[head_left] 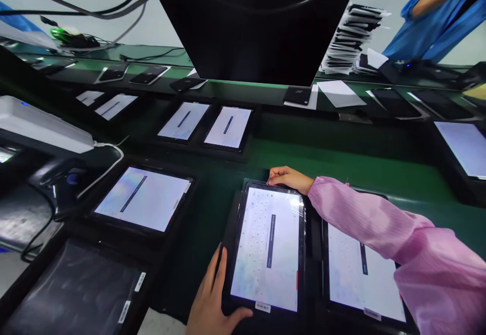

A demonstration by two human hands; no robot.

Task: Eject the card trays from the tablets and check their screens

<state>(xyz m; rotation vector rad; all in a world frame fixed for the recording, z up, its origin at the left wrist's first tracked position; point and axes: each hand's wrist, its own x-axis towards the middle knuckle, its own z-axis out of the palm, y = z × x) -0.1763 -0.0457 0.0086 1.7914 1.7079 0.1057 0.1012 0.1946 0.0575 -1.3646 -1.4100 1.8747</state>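
A black tablet (268, 246) with a lit white screen lies in front of me on the green bench. My left hand (210, 299) grips its near left corner, thumb along the bottom bezel. My right hand (289, 178), in a pink sleeve, has its fingers curled on the tablet's far edge, pinching what looks like clear film over the screen. A second lit tablet (360, 274) lies just to the right, partly under my right forearm.
Another lit tablet (142, 198) and a dark one (76, 289) lie to the left, beside a white device (41, 127) with a cable. More tablets (228, 126) sit further back below a large black hood (258, 26). A person in blue (436, 16) stands at far right near stacked sheets (351, 34).
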